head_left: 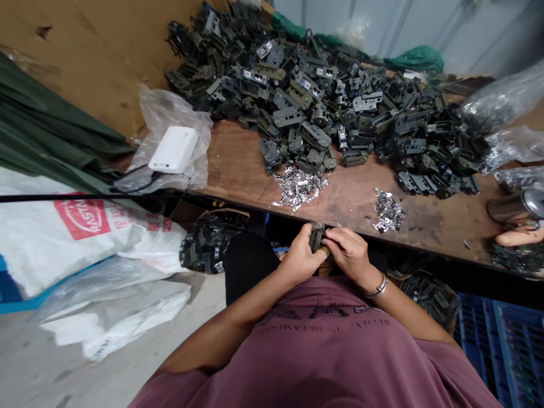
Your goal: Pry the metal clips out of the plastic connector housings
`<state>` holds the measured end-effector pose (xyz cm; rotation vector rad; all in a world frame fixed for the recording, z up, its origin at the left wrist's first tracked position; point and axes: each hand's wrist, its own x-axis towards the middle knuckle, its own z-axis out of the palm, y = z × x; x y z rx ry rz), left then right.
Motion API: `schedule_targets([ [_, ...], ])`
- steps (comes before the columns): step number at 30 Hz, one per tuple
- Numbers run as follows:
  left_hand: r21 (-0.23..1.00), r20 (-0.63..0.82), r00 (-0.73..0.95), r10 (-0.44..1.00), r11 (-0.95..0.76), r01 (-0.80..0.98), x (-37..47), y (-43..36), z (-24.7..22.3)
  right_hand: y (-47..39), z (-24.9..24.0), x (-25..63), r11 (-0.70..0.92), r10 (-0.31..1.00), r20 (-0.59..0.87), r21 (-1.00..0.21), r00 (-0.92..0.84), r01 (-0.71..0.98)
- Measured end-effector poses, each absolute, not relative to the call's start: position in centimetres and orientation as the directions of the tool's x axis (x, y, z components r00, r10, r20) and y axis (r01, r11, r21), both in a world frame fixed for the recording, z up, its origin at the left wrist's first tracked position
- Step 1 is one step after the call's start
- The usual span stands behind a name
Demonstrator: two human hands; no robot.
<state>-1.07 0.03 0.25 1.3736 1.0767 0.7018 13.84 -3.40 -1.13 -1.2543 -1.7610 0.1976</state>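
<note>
My left hand is closed around a dark grey-green housing part, held just in front of my body at the table's near edge. My right hand is closed too, its fingertips pressed against the part's right side. Whatever those fingertips pinch is hidden. Something yellowish wraps a fingertip between the hands. Beyond them, a large heap of similar dark parts covers the back of the table. Two small piles of shiny silvery scraps, a left pile and a right pile, lie nearer to me.
The brown wooden table bears a white box-shaped device on clear plastic, with a black cable. At far right, another person's hand is near a metal can. White sacks stand left; blue crates are low at right.
</note>
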Motion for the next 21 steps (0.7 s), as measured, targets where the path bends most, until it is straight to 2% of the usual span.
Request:
schedule_targets([
  [3,0.971,-0.178,0.386,0.905,0.098,0.219,-1.1,-0.1,0.4,-3.5,-1.5,13.8,0.469,0.801,0.596,-0.569,-0.055,0.675],
  [8,0.899,-0.186,0.379,0.907,0.001,0.439,-1.6,-0.5,1.5,-4.1,-1.8,13.7,0.536,0.776,0.611,-0.513,-0.154,0.67],
  [12,0.901,-0.191,0.427,0.884,-0.015,0.433,-2.0,-0.3,2.8,-4.3,-0.6,14.4,0.556,0.797,0.576,-0.579,-0.182,0.596],
  [16,0.939,-0.041,0.457,0.888,-0.122,0.321,-2.3,0.3,3.6,-4.7,0.7,15.1,0.446,0.86,0.507,-0.683,-0.064,0.578],
  [18,0.928,0.041,0.448,0.893,-0.2,0.315,-2.5,0.4,3.7,-5.1,0.9,14.9,0.421,0.865,0.502,-0.693,-0.029,0.585],
  [21,0.888,0.137,0.396,0.908,-0.29,0.357,-2.8,0.4,3.5,-5.7,0.6,14.4,0.434,0.868,0.492,-0.686,-0.067,0.583],
])
